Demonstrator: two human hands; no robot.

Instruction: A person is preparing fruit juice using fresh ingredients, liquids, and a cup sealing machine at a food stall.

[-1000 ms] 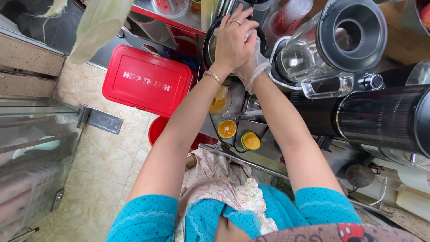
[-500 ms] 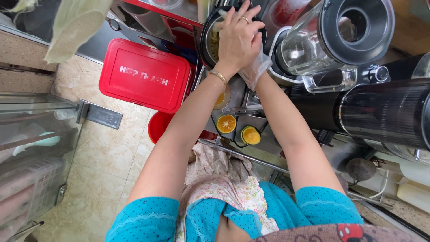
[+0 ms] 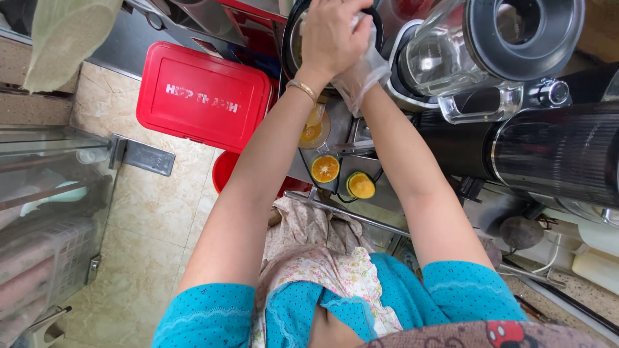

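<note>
Two hands stacked over bowl (image 3: 291, 38): your left hand (image 3: 332, 35) presses closed atop gloved right hand (image 3: 362, 67); right's grip hidden. Slip risks knocking blender jar (image 3: 464, 51); orange halves (image 3: 325, 169) near counter edge could roll.

Left hand (image 3: 332, 35) lies on top of right hand (image 3: 361, 64), both pressed together over a round bowl (image 3: 291, 45) at the far edge of the worktop (image 3: 342, 132). Blender jug (image 3: 451, 55) just right of the hands. Two halved oranges (image 3: 325, 169) side by side on the worktop, nearer the body than the hands. Lidded box (image 3: 203, 96) left of the hands, down on the floor (image 3: 148, 219). Bucket (image 3: 225, 174) beside the box, partly under the worktop.
</note>
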